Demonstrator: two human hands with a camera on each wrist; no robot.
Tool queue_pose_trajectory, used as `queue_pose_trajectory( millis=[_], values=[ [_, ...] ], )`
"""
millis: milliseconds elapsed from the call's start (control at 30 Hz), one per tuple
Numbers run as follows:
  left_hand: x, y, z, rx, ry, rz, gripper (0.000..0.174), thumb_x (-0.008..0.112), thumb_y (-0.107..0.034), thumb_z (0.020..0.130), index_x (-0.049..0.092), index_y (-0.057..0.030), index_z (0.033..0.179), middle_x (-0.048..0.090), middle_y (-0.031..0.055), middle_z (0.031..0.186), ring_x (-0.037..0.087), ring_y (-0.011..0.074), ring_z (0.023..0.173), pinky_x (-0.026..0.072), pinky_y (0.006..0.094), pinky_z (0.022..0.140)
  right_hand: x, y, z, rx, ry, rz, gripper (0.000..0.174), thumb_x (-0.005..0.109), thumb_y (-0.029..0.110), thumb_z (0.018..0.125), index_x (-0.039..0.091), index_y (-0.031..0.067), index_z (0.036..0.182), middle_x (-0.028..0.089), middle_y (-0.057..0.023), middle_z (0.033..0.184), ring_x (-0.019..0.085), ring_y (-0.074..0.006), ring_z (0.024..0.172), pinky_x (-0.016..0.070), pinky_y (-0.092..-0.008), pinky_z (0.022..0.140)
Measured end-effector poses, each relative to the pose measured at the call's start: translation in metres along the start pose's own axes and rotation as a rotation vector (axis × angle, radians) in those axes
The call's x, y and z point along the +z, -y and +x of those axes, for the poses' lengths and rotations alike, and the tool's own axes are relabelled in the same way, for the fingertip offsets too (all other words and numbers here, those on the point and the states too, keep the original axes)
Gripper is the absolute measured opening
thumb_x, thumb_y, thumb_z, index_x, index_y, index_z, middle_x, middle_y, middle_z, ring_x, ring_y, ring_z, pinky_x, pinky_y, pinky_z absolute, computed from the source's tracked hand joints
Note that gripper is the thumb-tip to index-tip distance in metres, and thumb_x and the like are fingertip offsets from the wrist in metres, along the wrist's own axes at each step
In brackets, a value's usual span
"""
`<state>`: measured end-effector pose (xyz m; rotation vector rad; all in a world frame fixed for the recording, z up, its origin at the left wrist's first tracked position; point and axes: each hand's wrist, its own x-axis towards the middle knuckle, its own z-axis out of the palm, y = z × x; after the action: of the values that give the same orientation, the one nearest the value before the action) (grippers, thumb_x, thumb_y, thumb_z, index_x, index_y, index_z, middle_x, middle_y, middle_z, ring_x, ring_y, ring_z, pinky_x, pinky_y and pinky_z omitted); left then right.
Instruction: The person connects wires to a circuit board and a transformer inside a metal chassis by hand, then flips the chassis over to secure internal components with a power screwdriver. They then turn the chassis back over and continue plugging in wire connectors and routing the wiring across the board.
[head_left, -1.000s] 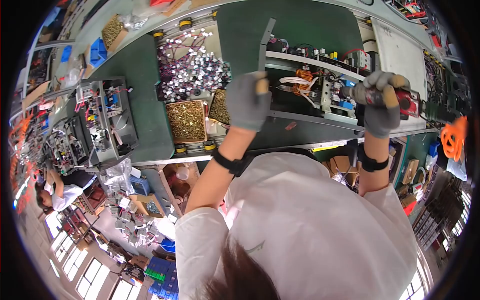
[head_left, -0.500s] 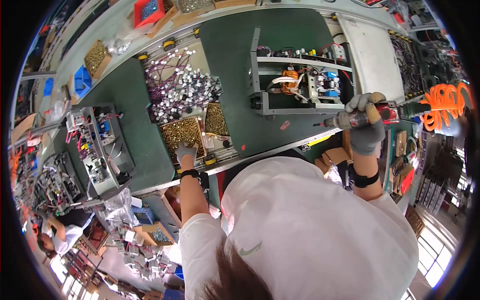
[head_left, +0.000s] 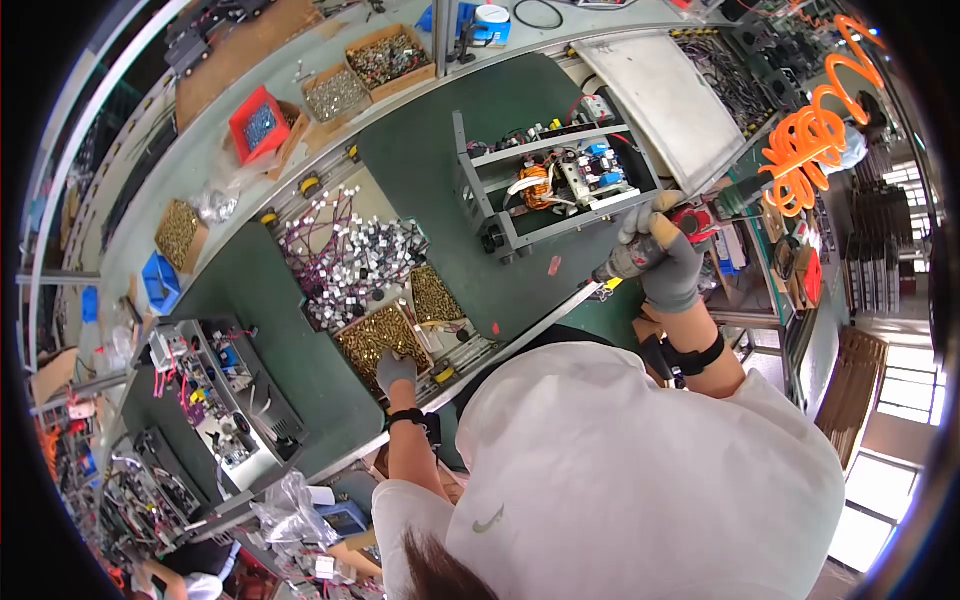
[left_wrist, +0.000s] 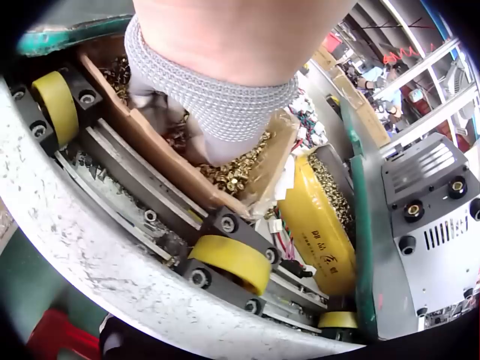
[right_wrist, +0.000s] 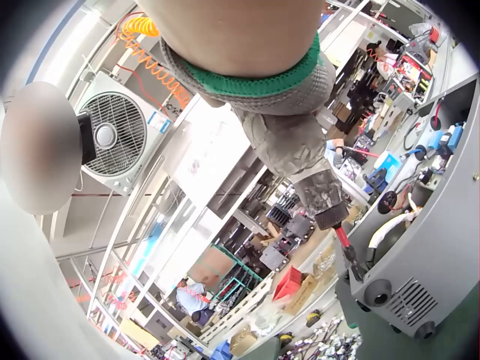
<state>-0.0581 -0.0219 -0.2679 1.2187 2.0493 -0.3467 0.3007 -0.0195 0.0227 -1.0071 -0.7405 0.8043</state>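
Observation:
The gloved left hand (head_left: pixel 396 371) reaches into a cardboard box of brass-coloured screws (head_left: pixel 372 338); in the left wrist view its fingers (left_wrist: pixel 214 148) dip among the screws (left_wrist: pixel 229 174), their tips hidden. In the gloved right hand (head_left: pixel 668 262) is a red and grey power driver (head_left: pixel 632 258), gripped round its body, with its bit pointing left. Beyond the driver stands a grey metal chassis (head_left: pixel 560 232) holding a copper coil (head_left: pixel 535 187) and circuit parts. The right wrist view shows the right hand (right_wrist: pixel 289 146) beside the chassis (right_wrist: pixel 420 262).
White connectors with wires (head_left: pixel 360 250) lie behind the screw box, next to a second box of screws (head_left: pixel 433 296). Another open chassis (head_left: pixel 235 440) is at the left. An orange coiled hose (head_left: pixel 805 150) runs from the driver. A metal rail (head_left: pixel 560 312) edges the bench.
The left hand has moved from beside the chassis down into the screw box. The driver has come away from the chassis, still in the right hand. The head view has turned.

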Motion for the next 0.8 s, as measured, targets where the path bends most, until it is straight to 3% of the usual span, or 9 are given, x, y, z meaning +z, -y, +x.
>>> queue_pose_trajectory(
  millis=[100,233,367,433,567,633,700,767,800],
  values=[
    [0.011,0.019,0.006,0.180,-0.063,0.041,0.039,0.060,-0.018,0.079,0.052,-0.0078,0.116,0.061,0.0182,0.105,0.059,0.0321,0.098,0.0481,0.0365,0.082,0.002,0.007,-0.009,0.011,-0.018,-0.054,0.009,0.054,0.005,0.075,0.049,0.0008,0.081,0.055,-0.0109,0.068,0.055,-0.0202,0.063,0.0459,-0.0321,0.063],
    [0.047,0.072,0.041,0.361,-0.174,-0.404,0.031,0.057,-0.007,0.082,0.053,-0.0046,0.113,0.060,0.0131,0.094,0.057,0.0219,0.077,0.0446,0.0319,0.068,-0.002,0.017,-0.017,-0.028,-0.048,-0.058,0.012,0.054,0.003,0.075,0.050,0.0010,0.086,0.056,-0.0113,0.070,0.056,-0.0203,0.064,0.0460,-0.0320,0.063],
    [0.034,0.065,0.026,0.198,-0.125,-0.761,0.026,0.055,-0.008,0.086,0.056,-0.0008,0.111,0.061,0.0088,0.089,0.054,0.0155,0.068,0.0447,0.0286,0.061,-0.013,0.022,-0.017,-0.029,-0.077,-0.061,0.017,0.055,0.001,0.075,0.050,0.0018,0.092,0.057,-0.0115,0.071,0.057,-0.0209,0.065,0.0464,-0.0321,0.062],
    [0.030,0.053,0.017,0.171,-0.289,-1.101,0.025,0.054,-0.008,0.087,0.057,-0.0014,0.111,0.061,0.0060,0.086,0.054,0.0152,0.065,0.0436,0.0266,0.058,-0.020,0.022,-0.013,-0.029,-0.077,-0.062,0.018,0.055,0.001,0.075,0.050,0.0018,0.092,0.058,-0.0118,0.071,0.058,-0.0211,0.065,0.0467,-0.0319,0.062],
    [0.019,0.046,0.008,-0.080,-0.277,-1.305,0.023,0.056,-0.010,0.088,0.058,-0.0039,0.110,0.056,0.0002,0.074,0.045,0.0086,0.057,0.0367,0.0232,0.051,-0.033,0.021,0.003,-0.016,-0.070,-0.049,0.018,0.054,0.001,0.075,0.050,0.0018,0.092,0.058,-0.0124,0.070,0.058,-0.0212,0.062,0.0475,-0.0309,0.059],
    [0.022,0.047,0.014,-0.088,-0.341,-1.342,0.017,0.054,-0.016,0.090,0.059,-0.0056,0.102,0.051,-0.0019,0.066,0.043,0.0074,0.053,0.0342,0.0228,0.045,-0.040,0.020,0.012,-0.030,-0.069,-0.014,0.019,0.054,0.001,0.075,0.050,0.0015,0.093,0.058,-0.0129,0.070,0.058,-0.0210,0.061,0.0481,-0.0307,0.059],
    [0.013,0.046,0.014,-0.266,-0.187,-1.634,0.020,0.049,-0.027,0.093,0.058,-0.0098,0.088,0.048,-0.0021,0.062,0.043,0.0084,0.051,0.0339,0.0232,0.041,-0.048,0.021,0.020,-0.079,-0.031,-0.007,0.018,0.054,0.001,0.075,0.050,0.0014,0.093,0.058,-0.0132,0.070,0.058,-0.0210,0.061,0.0484,-0.0313,0.059],
    [0.001,0.036,0.008,-0.260,-0.122,-1.827,0.026,0.045,-0.034,0.094,0.051,-0.0142,0.078,0.042,-0.0025,0.058,0.041,0.0095,0.048,0.0323,0.0235,0.038,-0.058,0.022,0.028,-0.071,-0.046,0.030,0.018,0.054,0.002,0.075,0.050,0.0014,0.093,0.058,-0.0138,0.071,0.058,-0.0216,0.062,0.0483,-0.0316,0.059],
    [-0.015,0.015,-0.011,-0.128,-0.022,-1.909,0.027,0.046,-0.037,0.093,0.049,-0.0148,0.078,0.041,-0.0030,0.059,0.040,0.0098,0.049,0.0317,0.0231,0.038,-0.061,0.025,0.032,-0.082,-0.066,0.070,0.019,0.054,0.001,0.075,0.050,0.0014,0.094,0.058,-0.0141,0.071,0.058,-0.0220,0.062,0.0482,-0.0317,0.058]
  ],
)
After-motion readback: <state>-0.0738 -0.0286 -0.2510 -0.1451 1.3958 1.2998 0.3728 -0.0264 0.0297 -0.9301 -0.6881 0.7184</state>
